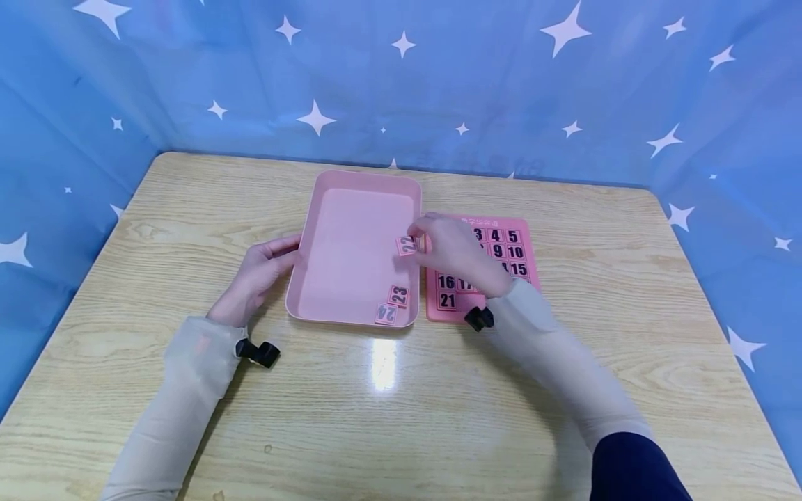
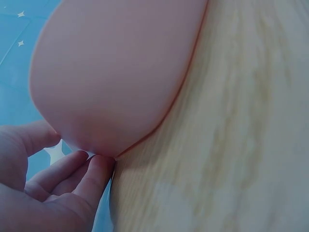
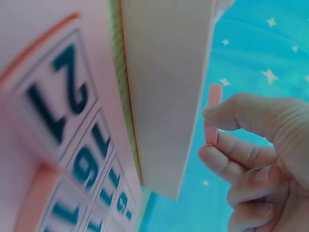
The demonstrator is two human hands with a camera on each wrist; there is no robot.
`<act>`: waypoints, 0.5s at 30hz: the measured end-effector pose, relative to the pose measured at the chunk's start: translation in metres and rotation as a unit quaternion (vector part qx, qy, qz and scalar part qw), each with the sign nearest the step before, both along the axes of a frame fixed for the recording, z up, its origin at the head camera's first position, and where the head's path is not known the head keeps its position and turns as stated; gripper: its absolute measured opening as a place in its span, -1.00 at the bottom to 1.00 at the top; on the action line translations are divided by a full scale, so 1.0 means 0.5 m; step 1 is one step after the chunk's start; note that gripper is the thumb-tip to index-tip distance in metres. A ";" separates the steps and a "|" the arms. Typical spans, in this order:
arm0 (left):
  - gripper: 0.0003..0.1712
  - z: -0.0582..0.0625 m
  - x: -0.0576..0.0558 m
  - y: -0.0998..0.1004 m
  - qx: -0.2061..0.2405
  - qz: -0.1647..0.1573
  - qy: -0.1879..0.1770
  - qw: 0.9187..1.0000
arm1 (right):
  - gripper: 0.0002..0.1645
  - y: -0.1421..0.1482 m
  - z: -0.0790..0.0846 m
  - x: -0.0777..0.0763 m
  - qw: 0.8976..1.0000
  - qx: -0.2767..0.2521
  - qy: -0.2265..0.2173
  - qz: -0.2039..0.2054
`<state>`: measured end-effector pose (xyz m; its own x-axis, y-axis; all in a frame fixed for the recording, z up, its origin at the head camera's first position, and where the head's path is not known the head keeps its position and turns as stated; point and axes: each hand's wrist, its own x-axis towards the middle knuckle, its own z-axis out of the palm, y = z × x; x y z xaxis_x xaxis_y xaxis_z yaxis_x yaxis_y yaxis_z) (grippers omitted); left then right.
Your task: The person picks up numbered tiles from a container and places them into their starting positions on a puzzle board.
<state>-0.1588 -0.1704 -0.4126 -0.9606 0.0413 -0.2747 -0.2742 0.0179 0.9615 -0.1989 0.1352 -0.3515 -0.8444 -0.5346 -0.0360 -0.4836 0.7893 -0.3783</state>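
My right hand pinches the number tile 22 between thumb and fingertips above the right side of the pink tray. In the right wrist view the tile shows edge-on. With thumb and fingertips my left hand holds the outer left wall of the tray; the left wrist view shows this wall close up. Tiles 23 and 24 lie in the tray's lower right corner. Right of it is a pink number board, partly hidden by my right hand and wrist.
Rows of numbered tiles fill much of the board, with tile 21 at its lower left. Board and tray lie side by side on a wooden table. Blue star-patterned cloth rises behind the table and at its sides.
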 end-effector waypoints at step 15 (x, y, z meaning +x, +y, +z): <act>-0.43 0.001 0.004 0.003 0.003 0.007 0.004 1.000 | -0.58 0.154 -0.022 0.096 0.998 -0.028 0.038 -0.030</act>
